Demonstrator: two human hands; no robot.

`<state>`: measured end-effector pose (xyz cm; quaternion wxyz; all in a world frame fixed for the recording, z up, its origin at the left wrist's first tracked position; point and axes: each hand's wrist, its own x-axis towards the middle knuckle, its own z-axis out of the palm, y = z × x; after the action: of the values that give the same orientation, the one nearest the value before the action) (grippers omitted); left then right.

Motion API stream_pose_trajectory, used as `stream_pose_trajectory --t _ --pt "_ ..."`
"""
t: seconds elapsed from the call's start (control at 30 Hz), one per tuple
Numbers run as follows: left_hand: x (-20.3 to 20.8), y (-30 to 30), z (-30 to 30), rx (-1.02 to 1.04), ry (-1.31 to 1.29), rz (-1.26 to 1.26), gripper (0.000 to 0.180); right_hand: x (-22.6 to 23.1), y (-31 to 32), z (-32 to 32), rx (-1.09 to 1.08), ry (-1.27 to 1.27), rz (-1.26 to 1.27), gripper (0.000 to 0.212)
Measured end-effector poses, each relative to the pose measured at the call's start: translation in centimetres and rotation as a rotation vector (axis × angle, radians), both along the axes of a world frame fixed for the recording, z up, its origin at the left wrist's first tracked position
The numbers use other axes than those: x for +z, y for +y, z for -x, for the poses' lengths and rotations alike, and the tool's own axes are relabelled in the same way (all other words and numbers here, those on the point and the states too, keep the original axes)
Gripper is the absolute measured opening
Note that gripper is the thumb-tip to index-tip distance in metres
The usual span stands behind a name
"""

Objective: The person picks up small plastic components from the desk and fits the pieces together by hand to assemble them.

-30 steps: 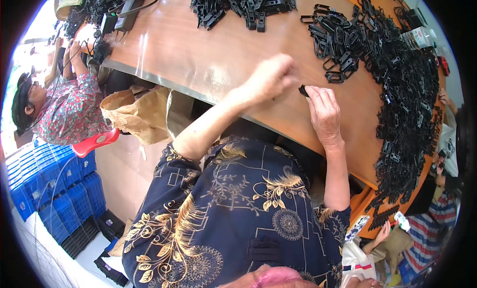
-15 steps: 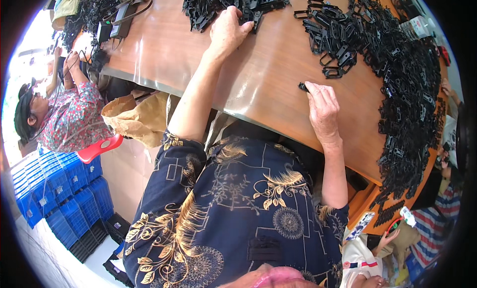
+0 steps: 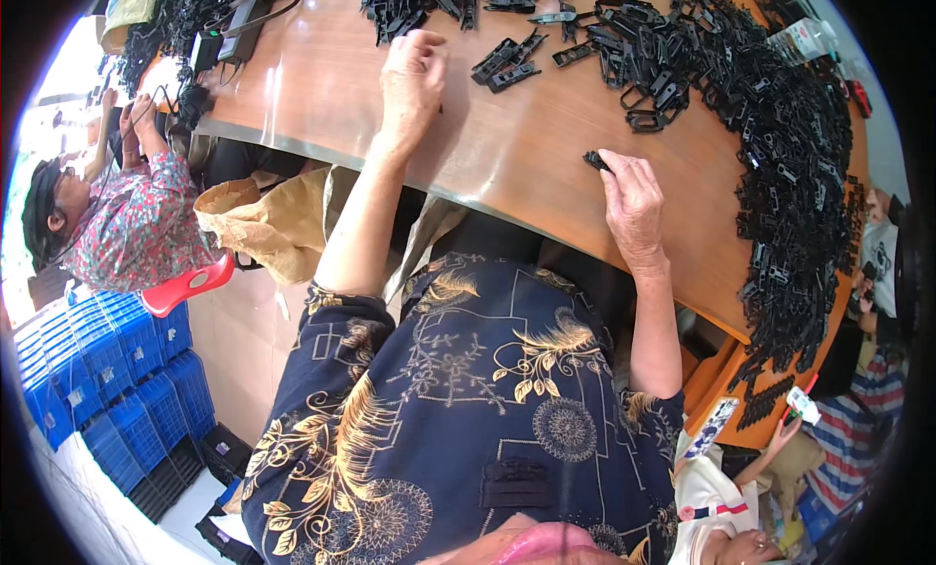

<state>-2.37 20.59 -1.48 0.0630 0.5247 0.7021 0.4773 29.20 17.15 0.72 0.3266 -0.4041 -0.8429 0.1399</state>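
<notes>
My right hand [image 3: 636,202] is above the tabletop, thumb and fingertips pinched on a small black plastic part [image 3: 596,160]. My left hand [image 3: 413,92] is farther off and to the left, its fingers curled in. Whatever is inside those fingers is hidden. Just beyond it lies a pile of black plastic clips [image 3: 398,11] at the far edge of the view. Several loose black clips [image 3: 509,63] rest on the wood to the right of my left hand. A larger heap of black clips and loops [image 3: 780,175] runs down the right side.
The brown wooden table [image 3: 531,141] has its near edge in front of my body. A black box with a strap [image 3: 241,34] sits at the far left. Beside the table, a co-worker [image 3: 132,214] handles cords. Blue crates [image 3: 107,355] are stacked lower left, near a brown paper sack [image 3: 268,224].
My left hand has drawn back from the far pile and curled its fingers. Several clips now lie apart on the table to its right. My right hand has hardly moved, still pinching the part.
</notes>
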Motion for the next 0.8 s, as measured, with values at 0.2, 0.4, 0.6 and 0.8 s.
stream_pose_trajectory --t 0.2,0.4,0.6,0.8 --pt "0.6 -0.9 -3.9 -0.252 0.311 0.197 0.025 0.4 -0.8 0.5 -0.018 0.058 0.061 0.026" --pt "-0.5 -0.1 -3.6 -0.115 0.244 0.178 0.041 -0.1 -1.4 0.1 -0.003 0.067 0.05 0.024" --pt "0.0 0.5 -3.0 -0.161 0.319 0.251 0.035 -0.1 -1.7 0.4 -0.014 0.091 0.088 0.023" --pt "0.9 -1.0 -1.6 -0.234 0.173 0.129 0.025 0.6 -2.4 1.0 -0.074 0.195 0.266 0.02"
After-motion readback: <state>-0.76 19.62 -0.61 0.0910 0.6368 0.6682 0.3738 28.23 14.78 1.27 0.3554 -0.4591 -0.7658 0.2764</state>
